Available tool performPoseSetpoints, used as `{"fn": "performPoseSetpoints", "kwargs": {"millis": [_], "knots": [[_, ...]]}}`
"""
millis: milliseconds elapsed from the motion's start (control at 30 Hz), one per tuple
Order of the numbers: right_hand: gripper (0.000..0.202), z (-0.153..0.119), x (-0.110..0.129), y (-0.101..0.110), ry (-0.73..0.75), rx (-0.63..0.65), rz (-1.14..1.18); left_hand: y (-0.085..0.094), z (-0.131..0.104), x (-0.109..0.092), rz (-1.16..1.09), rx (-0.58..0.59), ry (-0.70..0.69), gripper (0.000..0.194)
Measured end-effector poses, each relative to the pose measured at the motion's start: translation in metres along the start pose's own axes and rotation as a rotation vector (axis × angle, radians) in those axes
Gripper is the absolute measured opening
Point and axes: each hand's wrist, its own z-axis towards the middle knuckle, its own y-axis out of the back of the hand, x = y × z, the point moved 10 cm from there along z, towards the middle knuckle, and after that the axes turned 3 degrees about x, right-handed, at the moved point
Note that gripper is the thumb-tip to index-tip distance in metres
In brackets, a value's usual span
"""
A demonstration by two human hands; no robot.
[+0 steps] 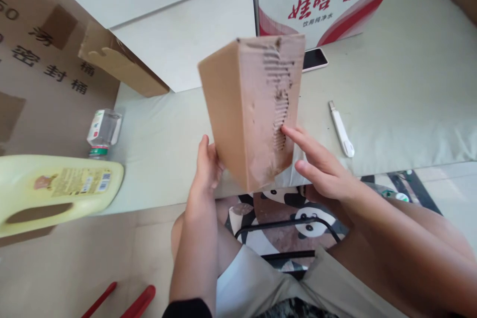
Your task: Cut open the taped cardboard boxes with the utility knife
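Note:
A brown cardboard box [231, 109] is held up at the middle, tilted, above the front edge of the pale green surface. Its right-hand face is torn, with ridged corrugation showing. My left hand [209, 165] grips the box's lower left side, its fingers partly hidden behind the cardboard. The index finger of my right hand [320, 166] touches the torn strip; the visible fingers are apart and grasp nothing. To the right of the box lies a white utility knife [341, 129].
Behind the box are a dark-screened phone [315, 59] and a white carton with red lettering [316, 5]. At left, a clear bottle [104, 129] lies beside a yellow jug [82, 181] and a large brown carton [44, 59]. Red handles [139, 302] show at lower left.

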Motion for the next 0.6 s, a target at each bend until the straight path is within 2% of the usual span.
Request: {"fn": "performPoseSetpoints", "kwargs": {"millis": [67, 133, 200, 233, 267, 300, 367, 400, 433, 500, 600], "knots": [[0.059, -0.002, 0.003, 0.006, 0.028, -0.036, 0.02, -0.02, -0.006, 0.018, 0.119, 0.148, 0.135, 0.076], [0.051, -0.002, 0.002, 0.016, 0.018, -0.121, 0.049, -0.036, -0.015, 0.034, 0.303, 0.313, 0.257, 0.069], [0.038, -0.002, 0.0, 0.024, -0.023, -0.193, 0.053, -0.047, -0.021, 0.04, 0.503, 0.457, 0.292, 0.057], [0.032, -0.002, -0.002, 0.027, -0.043, -0.213, 0.048, -0.047, -0.018, 0.037, 0.576, 0.454, 0.246, 0.052], [0.029, -0.001, -0.002, 0.028, -0.053, -0.219, 0.042, -0.042, -0.011, 0.027, 0.616, 0.378, 0.152, 0.048], [0.027, 0.0, -0.001, 0.028, -0.052, -0.212, 0.038, -0.033, -0.004, 0.011, 0.617, 0.249, 0.016, 0.046], [0.029, 0.003, 0.0, 0.023, -0.039, -0.164, 0.041, -0.013, -0.003, -0.028, 0.538, -0.033, -0.329, 0.053], [0.03, 0.003, 0.001, 0.02, -0.028, -0.129, 0.046, -0.008, -0.008, -0.044, 0.501, -0.11, -0.499, 0.06], [0.032, 0.004, 0.002, 0.015, -0.019, -0.09, 0.05, -0.008, -0.015, -0.055, 0.49, -0.125, -0.647, 0.064], [0.035, 0.004, 0.002, 0.007, -0.02, -0.029, 0.055, -0.02, -0.025, -0.064, 0.547, -0.041, -0.84, 0.061], [0.042, 0.004, -0.002, 0.003, -0.068, 0.008, 0.061, -0.032, -0.031, -0.064, 0.619, 0.042, -0.917, 0.046]]}}
